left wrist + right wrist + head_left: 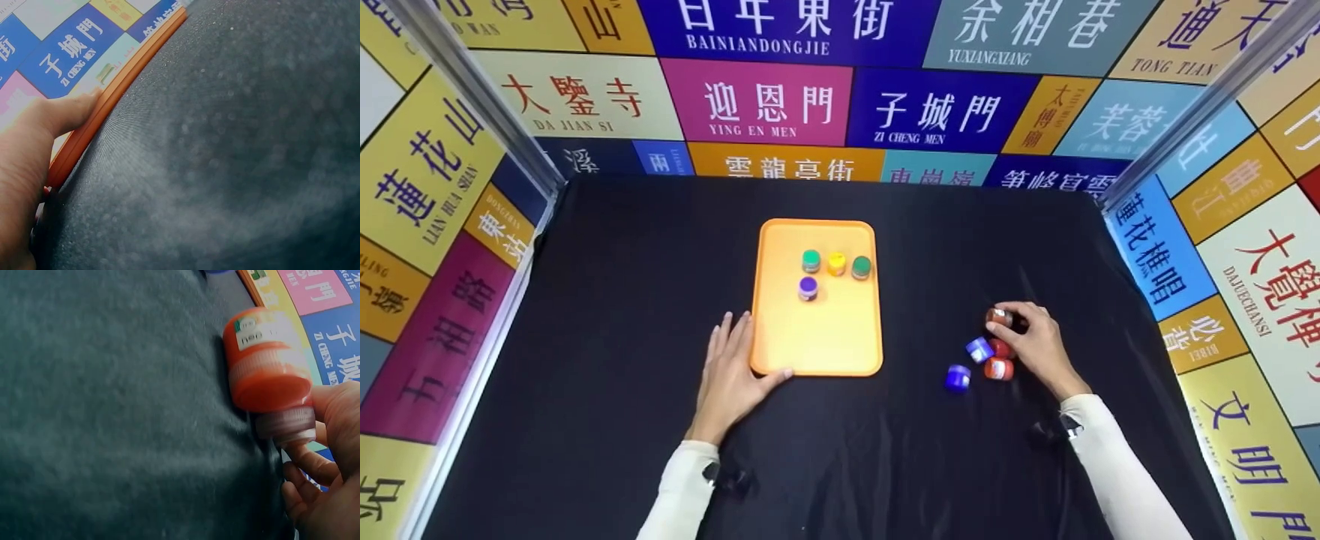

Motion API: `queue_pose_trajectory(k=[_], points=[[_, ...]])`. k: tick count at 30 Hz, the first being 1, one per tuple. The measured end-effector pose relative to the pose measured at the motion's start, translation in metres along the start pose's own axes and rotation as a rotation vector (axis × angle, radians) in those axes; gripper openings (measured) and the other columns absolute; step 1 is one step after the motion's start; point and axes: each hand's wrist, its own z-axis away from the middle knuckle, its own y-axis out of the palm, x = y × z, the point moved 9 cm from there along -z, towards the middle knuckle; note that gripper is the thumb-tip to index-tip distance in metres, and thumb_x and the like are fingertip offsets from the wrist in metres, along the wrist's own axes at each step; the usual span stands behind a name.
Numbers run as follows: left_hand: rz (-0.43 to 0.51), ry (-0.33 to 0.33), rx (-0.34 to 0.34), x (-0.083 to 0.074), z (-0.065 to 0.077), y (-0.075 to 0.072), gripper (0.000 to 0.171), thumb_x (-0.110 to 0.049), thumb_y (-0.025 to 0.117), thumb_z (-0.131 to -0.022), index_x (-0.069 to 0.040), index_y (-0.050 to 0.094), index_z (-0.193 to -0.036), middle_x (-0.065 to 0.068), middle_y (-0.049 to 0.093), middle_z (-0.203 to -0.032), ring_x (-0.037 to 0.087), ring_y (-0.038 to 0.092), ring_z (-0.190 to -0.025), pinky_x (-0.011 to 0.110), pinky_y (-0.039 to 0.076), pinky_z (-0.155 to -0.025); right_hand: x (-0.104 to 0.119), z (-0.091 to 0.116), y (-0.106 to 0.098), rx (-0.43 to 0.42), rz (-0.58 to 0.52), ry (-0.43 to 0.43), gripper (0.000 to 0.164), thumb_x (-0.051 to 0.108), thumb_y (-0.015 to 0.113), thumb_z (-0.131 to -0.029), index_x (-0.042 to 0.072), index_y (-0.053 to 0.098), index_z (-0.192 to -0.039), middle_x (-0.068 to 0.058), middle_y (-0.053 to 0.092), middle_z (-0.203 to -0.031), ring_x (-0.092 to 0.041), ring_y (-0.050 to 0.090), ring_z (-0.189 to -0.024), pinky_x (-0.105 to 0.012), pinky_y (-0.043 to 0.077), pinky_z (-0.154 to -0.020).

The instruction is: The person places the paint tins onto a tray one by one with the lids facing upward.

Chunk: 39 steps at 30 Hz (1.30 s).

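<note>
A small brown jar (pixel 999 317) is on the right of the black-covered desk (pixel 615 300), pinched between the curled fingers and thumb of the person's right hand (pixel 1041 343). In the right wrist view an orange-red jar (pixel 264 360) stands in front of the grip, so whether the brown one has left the cloth cannot be told. Beside it lie a red jar (pixel 1002 347) and two blue-purple jars (pixel 979 349). Further left, an orange tray (pixel 817 341) carries four jars; the left hand (pixel 729 382), fingers straight and spread, steadies its near left corner. The step in hand appears to be picking up one jar; the next move seems to call for lifting it without knocking its neighbours.
</note>
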Motion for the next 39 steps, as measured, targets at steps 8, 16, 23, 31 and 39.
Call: queue_pose_trajectory(k=[8, 16, 23, 31, 39], points=[[0.015, 0.009, 0.002, -0.001, -0.001, 0.001, 0.120, -0.067, 0.085, -0.086, -0.002, 0.032, -0.172, 0.017, 0.036, -0.177, 0.039, 0.015, -0.170, 0.055, 0.009, -0.139, -0.010, 0.003, -0.004, 0.042, -0.054, -0.010, 0.037, 0.008, 0.090, -0.092, 0.001, 0.079, -0.127, -0.019, 0.076, -0.123, -0.015, 0.059, -0.109, -0.012, 0.045, -0.093], [0.001, 0.012, 0.015, -0.001, 0.001, 0.003, 0.122, -0.069, 0.084, -0.086, 0.000, 0.032, -0.172, 0.018, 0.036, -0.177, 0.040, 0.015, -0.170, 0.054, 0.008, -0.139, -0.016, 0.010, -0.007, 0.045, -0.137, -0.093, 0.041, -0.006, 0.089, -0.087, -0.001, 0.079, -0.127, -0.023, 0.076, -0.124, -0.007, 0.062, -0.106, -0.013, 0.048, -0.092], [0.000, -0.001, 0.011, 0.002, 0.001, 0.002, 0.123, -0.067, 0.086, -0.086, 0.001, 0.031, -0.172, 0.018, 0.036, -0.177, 0.039, 0.015, -0.170, 0.054, 0.008, -0.139, -0.017, 0.007, -0.005, 0.034, -0.153, -0.135, 0.048, -0.015, 0.088, -0.082, -0.004, 0.078, -0.127, -0.025, 0.075, -0.124, -0.011, 0.062, -0.105, -0.016, 0.049, -0.091], [0.002, 0.004, 0.002, 0.002, 0.000, 0.001, 0.121, -0.068, 0.085, -0.087, 0.000, 0.032, -0.172, 0.018, 0.037, -0.176, 0.039, 0.016, -0.169, 0.054, 0.008, -0.139, -0.017, 0.004, -0.008, 0.007, -0.125, -0.003, 0.043, -0.008, 0.089, -0.086, -0.001, 0.079, -0.127, -0.022, 0.076, -0.119, -0.031, 0.065, -0.101, -0.018, 0.050, -0.087], [0.014, -0.005, 0.005, 0.002, 0.000, 0.001, 0.121, -0.069, 0.083, -0.087, -0.001, 0.032, -0.172, 0.017, 0.036, -0.177, 0.038, 0.015, -0.170, 0.053, 0.007, -0.139, 0.022, 0.007, -0.014, -0.014, -0.195, 0.032, 0.038, -0.011, 0.085, -0.088, -0.012, 0.075, -0.126, -0.031, 0.073, -0.122, -0.050, 0.061, -0.103, -0.033, 0.053, -0.089]])
